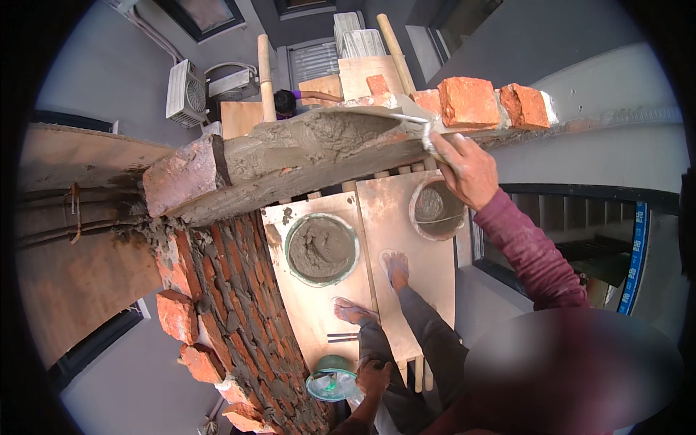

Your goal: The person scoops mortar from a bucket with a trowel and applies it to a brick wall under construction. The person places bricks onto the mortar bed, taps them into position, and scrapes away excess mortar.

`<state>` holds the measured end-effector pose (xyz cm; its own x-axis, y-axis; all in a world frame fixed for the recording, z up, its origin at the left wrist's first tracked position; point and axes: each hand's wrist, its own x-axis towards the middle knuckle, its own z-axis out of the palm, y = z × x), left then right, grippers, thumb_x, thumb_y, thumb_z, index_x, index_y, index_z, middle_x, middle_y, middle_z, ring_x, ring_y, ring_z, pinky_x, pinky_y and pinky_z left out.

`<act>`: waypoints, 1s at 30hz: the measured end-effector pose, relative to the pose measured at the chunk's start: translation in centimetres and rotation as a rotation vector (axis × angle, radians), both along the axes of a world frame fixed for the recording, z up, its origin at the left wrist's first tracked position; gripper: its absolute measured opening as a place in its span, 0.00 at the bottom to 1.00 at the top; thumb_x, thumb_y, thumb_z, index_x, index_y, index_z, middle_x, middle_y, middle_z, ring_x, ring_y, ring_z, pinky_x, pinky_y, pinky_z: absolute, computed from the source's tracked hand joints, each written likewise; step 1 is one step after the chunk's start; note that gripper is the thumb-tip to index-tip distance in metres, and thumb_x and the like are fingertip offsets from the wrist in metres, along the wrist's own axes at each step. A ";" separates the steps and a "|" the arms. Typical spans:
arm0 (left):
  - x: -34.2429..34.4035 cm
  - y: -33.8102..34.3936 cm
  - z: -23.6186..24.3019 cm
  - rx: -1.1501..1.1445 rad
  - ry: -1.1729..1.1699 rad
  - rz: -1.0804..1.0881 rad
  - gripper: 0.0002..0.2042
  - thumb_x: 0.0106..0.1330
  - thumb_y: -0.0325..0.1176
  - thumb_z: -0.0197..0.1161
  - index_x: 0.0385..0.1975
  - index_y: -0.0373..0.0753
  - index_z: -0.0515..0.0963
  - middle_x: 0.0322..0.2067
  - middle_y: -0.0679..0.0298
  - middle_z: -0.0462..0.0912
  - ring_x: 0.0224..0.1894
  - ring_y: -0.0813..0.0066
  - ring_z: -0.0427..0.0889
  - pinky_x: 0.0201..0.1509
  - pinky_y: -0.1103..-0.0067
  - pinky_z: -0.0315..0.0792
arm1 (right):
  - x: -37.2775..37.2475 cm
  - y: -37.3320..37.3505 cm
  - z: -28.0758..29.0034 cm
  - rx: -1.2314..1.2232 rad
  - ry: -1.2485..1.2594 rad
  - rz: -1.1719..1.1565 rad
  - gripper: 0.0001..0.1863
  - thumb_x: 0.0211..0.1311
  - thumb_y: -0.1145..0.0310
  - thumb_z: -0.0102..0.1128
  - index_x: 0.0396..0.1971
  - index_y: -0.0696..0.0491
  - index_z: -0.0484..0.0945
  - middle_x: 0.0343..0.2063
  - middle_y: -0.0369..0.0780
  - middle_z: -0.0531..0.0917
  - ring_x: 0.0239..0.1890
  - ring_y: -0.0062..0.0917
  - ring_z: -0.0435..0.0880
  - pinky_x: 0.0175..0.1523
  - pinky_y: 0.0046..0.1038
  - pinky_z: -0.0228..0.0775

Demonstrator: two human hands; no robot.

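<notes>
My right hand [473,174] grips the handle of a trowel [429,138], reaching over the top of a low wall. Its metal blade lies flat along wet grey mortar [304,138] spread on the wall top. A brick [185,176] sits at the mortar's left end, and orange bricks [467,103] stand to its right. My left hand [373,378] hangs low by my leg with curled fingers; whether it holds anything is hidden. Beside it are a green container [333,362] and a teal-rimmed lid or dish [331,385].
A round tub of mortar [321,250] and a bucket [438,210] stand on the plywood platform [370,290] by my feet. A mortar-smeared brick wall [250,312] runs down the left. Beyond the low wall are bamboo poles [266,80], air-conditioning units [186,94] and another person [286,103].
</notes>
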<state>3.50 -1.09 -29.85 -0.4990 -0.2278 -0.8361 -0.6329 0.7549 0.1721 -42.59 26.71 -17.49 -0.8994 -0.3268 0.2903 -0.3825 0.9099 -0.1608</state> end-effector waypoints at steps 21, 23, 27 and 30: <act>-2.9 -0.8 0.9 0.043 -0.067 -0.083 0.20 0.48 0.49 0.69 0.38 0.43 0.83 0.44 0.58 0.82 0.46 0.57 0.80 0.53 0.66 0.72 | 10.0 0.5 -0.6 -0.627 -0.755 -0.254 0.23 0.66 0.57 0.51 0.55 0.56 0.70 0.38 0.55 0.81 0.42 0.48 0.81 0.47 0.42 0.72; -2.6 -1.5 -0.5 0.052 -0.107 -0.110 0.19 0.49 0.47 0.70 0.37 0.41 0.83 0.43 0.56 0.82 0.45 0.55 0.81 0.51 0.66 0.73 | 8.6 -1.8 0.0 -0.602 -0.809 -0.309 0.23 0.67 0.57 0.48 0.55 0.57 0.67 0.37 0.53 0.81 0.35 0.48 0.82 0.42 0.42 0.73; -1.4 -2.1 -3.6 0.082 -0.057 -0.128 0.18 0.49 0.46 0.71 0.35 0.40 0.83 0.45 0.57 0.81 0.46 0.56 0.80 0.50 0.66 0.73 | 7.4 -1.6 -2.3 -0.421 -0.530 -0.307 0.15 0.62 0.63 0.50 0.44 0.55 0.72 0.31 0.53 0.79 0.32 0.43 0.82 0.38 0.41 0.74; -1.6 -2.6 -3.8 0.092 -0.061 -0.087 0.18 0.49 0.46 0.71 0.34 0.41 0.83 0.44 0.58 0.81 0.45 0.57 0.80 0.50 0.67 0.73 | 8.9 -0.7 -1.3 -0.323 -0.563 -0.141 0.11 0.58 0.68 0.52 0.39 0.54 0.78 0.30 0.50 0.79 0.28 0.39 0.81 0.35 0.39 0.76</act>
<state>1.94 -3.71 -33.69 -0.4611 -0.1067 -0.8809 -0.5774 0.7899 0.2065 -33.69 26.01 -18.79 -0.9701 -0.1705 -0.1729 -0.0414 0.8178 -0.5740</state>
